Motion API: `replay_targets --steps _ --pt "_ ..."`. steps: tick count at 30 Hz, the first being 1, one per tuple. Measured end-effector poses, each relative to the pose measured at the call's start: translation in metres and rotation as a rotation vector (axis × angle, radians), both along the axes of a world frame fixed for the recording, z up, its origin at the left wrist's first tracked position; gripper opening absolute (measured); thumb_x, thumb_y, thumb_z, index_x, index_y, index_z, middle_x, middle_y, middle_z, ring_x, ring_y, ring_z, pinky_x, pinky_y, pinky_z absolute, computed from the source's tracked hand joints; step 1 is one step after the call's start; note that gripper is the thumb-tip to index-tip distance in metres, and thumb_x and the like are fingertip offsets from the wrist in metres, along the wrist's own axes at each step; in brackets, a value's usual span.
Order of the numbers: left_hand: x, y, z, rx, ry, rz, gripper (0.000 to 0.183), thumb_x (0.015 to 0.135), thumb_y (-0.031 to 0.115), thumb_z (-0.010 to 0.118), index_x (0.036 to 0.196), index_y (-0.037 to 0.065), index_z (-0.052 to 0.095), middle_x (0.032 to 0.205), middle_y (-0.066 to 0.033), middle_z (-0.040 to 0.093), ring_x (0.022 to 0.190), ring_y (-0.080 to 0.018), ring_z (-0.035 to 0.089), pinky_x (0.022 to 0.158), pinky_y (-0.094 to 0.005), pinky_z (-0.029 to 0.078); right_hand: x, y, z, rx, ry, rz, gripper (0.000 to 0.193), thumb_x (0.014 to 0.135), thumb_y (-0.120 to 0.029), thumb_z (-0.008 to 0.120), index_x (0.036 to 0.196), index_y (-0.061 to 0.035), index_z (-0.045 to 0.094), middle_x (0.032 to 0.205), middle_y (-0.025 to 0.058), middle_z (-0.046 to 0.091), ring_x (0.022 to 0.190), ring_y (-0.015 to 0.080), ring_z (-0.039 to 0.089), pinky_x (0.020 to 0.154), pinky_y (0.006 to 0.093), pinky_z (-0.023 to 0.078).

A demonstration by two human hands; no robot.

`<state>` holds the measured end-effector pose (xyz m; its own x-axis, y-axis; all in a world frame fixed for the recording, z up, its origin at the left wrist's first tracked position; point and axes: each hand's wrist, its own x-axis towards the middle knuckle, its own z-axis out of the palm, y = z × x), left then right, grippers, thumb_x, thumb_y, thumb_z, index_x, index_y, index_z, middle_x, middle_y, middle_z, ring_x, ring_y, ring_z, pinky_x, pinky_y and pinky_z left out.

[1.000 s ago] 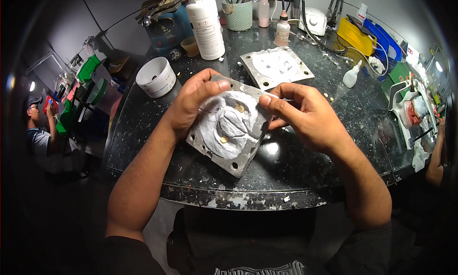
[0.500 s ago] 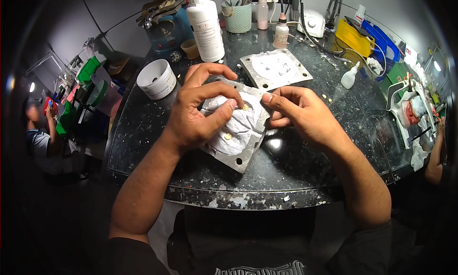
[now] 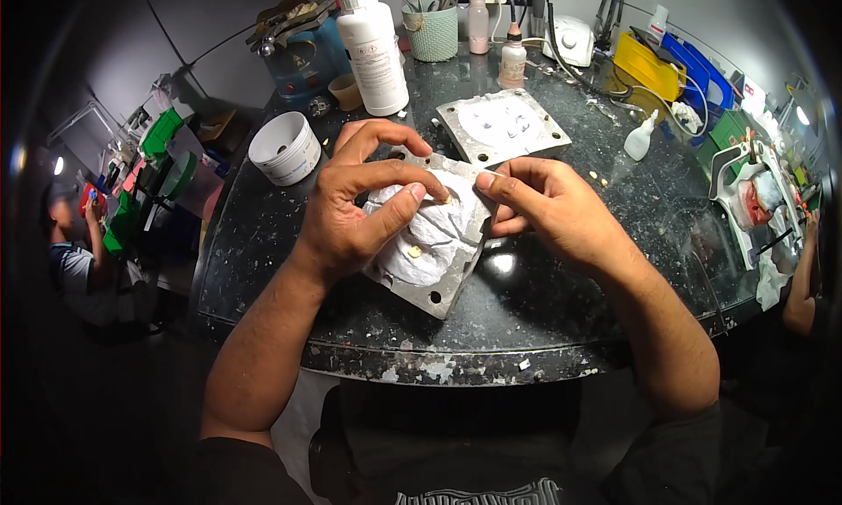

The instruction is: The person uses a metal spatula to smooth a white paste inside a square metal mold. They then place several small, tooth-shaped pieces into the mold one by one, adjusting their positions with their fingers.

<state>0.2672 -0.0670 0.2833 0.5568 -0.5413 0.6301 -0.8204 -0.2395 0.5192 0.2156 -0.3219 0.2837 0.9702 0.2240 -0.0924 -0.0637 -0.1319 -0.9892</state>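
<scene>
A grey metal dental flask half [image 3: 440,303] packed with white plaster [image 3: 430,259] is tilted above the black worktop in front of me. My right hand [image 3: 553,202] pinches its right corner between thumb and fingers. Over the left part of the plaster is my left hand [image 3: 355,207], its thumb and index finger apart. That index fingertip touches a small yellowish tooth-like piece [image 3: 448,200] near the flask's far side. A second yellowish piece [image 3: 415,252] sits in the plaster closer to me. My left fingers hide part of the far left edge.
Another plaster-filled flask half [image 3: 458,138] lies beyond my hands. A white tub [image 3: 286,150], a tall white bottle [image 3: 375,58] and a green pot of tools [image 3: 431,33] stand behind. Loose yellowish bits [image 3: 598,179] and a small squeeze bottle [image 3: 641,138] are at right. Other people work at both sides.
My left index finger has reached out onto the far yellowish piece, away from the thumb. My right hand keeps its grip on the flask half.
</scene>
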Motion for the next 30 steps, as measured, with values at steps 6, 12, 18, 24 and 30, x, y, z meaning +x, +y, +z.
replay_targets --steps 6,12,18,24,30 --pt "0.0 -0.003 -0.002 -0.02 0.032 -0.02 0.016 0.086 0.023 0.072 0.092 0.012 0.081 0.115 -0.0068 0.068 0.119 -0.025 0.055 0.111 -0.0422 0.039 0.0 -0.001 -0.001 0.013 0.006 -0.002 0.036 0.105 -0.031 0.07 0.111 0.0044 0.068 0.095 0.0031 0.066 0.081 0.0075 0.067 0.075 0.0212 0.061" --pt "0.009 -0.006 -0.013 -0.287 0.239 0.103 0.02 0.094 0.025 0.071 0.099 0.005 0.072 0.107 -0.005 0.068 0.102 -0.0155 0.06 0.099 -0.0329 0.046 -0.001 -0.001 -0.001 -0.019 0.013 0.008 0.038 0.107 -0.033 0.067 0.113 0.0044 0.068 0.101 0.0035 0.067 0.085 0.0077 0.068 0.078 0.0219 0.059" --pt "0.024 0.007 -0.018 -0.173 0.904 0.072 0.038 0.104 0.035 0.065 0.124 0.003 0.064 0.105 -0.0049 0.07 0.088 -0.0085 0.062 0.08 -0.0248 0.051 0.011 -0.008 -0.015 0.021 -0.044 0.091 0.034 0.109 -0.03 0.064 0.115 0.0033 0.068 0.1 0.0004 0.066 0.084 0.0062 0.063 0.078 0.0195 0.054" --pt "-0.003 -0.008 0.003 -0.435 0.96 -0.286 0.04 0.107 0.018 0.057 0.143 0.002 0.049 0.108 -0.0115 0.071 0.094 -0.0106 0.068 0.082 -0.0261 0.056 0.006 -0.004 -0.015 0.177 -0.02 0.026 0.033 0.111 -0.031 0.061 0.12 0.0004 0.067 0.099 -0.0016 0.064 0.085 0.004 0.057 0.077 0.019 0.048" --pt "-0.033 -0.023 -0.003 -0.502 0.776 -0.093 0.043 0.104 0.005 0.053 0.146 -0.001 0.044 0.115 -0.0176 0.071 0.103 -0.0162 0.071 0.09 -0.0294 0.057 0.007 -0.005 -0.009 -0.047 -0.215 0.078 0.039 0.108 -0.029 0.062 0.133 0.0003 0.063 0.111 0.0064 0.07 0.102 0.011 0.064 0.09 0.0281 0.054"
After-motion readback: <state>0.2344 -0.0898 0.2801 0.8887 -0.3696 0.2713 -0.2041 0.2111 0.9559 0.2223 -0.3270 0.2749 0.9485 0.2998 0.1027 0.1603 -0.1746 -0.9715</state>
